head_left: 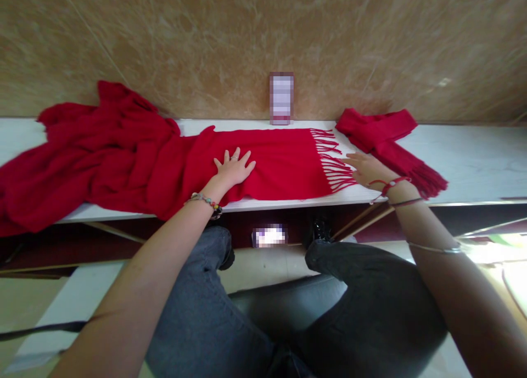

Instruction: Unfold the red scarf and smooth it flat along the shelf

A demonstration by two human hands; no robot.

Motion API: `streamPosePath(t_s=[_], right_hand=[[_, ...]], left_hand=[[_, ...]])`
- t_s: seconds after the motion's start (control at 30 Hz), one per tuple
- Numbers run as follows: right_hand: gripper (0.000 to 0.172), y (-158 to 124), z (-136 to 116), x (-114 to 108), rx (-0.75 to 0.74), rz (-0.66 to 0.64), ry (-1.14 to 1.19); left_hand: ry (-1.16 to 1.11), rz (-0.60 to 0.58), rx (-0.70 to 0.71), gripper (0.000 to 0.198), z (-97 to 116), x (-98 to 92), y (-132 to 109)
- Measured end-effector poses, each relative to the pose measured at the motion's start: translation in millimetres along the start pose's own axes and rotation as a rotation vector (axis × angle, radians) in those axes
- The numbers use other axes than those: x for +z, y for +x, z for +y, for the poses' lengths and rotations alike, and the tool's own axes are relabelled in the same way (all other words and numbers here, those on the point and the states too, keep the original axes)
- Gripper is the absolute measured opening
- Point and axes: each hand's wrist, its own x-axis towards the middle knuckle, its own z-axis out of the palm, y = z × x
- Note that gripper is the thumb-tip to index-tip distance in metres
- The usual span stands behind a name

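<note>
A red scarf (284,164) lies spread flat along a narrow white table, its white-looking gaps showing between the fringe strands at the right end. Palm down with fingers spread, my left hand (234,168) rests on the flat part of it. My right hand (366,169) is at the fringe tips, fingers stretched out toward them; whether it touches the strands is hard to see. Toward the left the red cloth becomes a large crumpled heap (111,158). Just beyond my right hand lies another red scarf (382,131), folded over itself with its fringe toward me.
The white table (473,153) stands against a brown marbled wall (230,43). A small blurred-out upright item (281,98) leans at the wall behind the scarf. Below the table edge are a dark shelf space, my knees and another blurred bright rectangle (269,236).
</note>
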Motion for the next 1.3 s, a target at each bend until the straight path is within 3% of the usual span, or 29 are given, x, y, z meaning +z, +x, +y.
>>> streamPosePath(t_s=[0.1,0.2,0.3,0.43,0.57,0.67,0.77,0.87,1.0,1.13,1.3], right_hand=[[0.051,18,-40,-6,0.007,0.071,0.130],[0.058,37,-84,-3,0.031,0.122,0.183],[0.060,49,-104,8,-0.010,0.030,0.182],[0.058,50,-87,19,0.019,-0.150,0.162],[0.063,50,-72,22,0.113,-0.123,0.148],[0.065,66,-83,14,0.125,0.002,0.153],[0.066,98,-105,2,0.106,0.035,0.207],[0.066,130,-126,-5,0.111,0.035,0.271],[0.062,151,-134,5,0.083,-0.040,0.284],[0.059,153,-116,19,0.105,-0.124,0.238],[0.060,142,-75,27,0.214,-0.118,0.227]], left_hand=[[0.001,-0.051,-0.011,0.067,5,-3.4,-3],[0.019,-0.027,-0.042,0.074,14,-4.4,-9],[0.013,-0.039,-0.033,0.076,21,-2.2,-13],[0.018,-0.073,0.004,0.077,24,-2.4,-18],[0.086,-0.008,-0.042,0.077,19,-10.4,-23],[0.072,0.052,-0.147,0.077,5,-15.6,-18],[0.053,0.081,-0.201,0.078,-16,-17.0,-6],[0.024,0.005,-0.208,0.078,-35,-17.3,5],[0.042,-0.081,-0.204,0.077,-45,-19.5,12],[0.068,-0.104,-0.213,0.075,-44,-23.8,13],[0.054,-0.143,-0.219,0.077,-44,-25.2,14]])
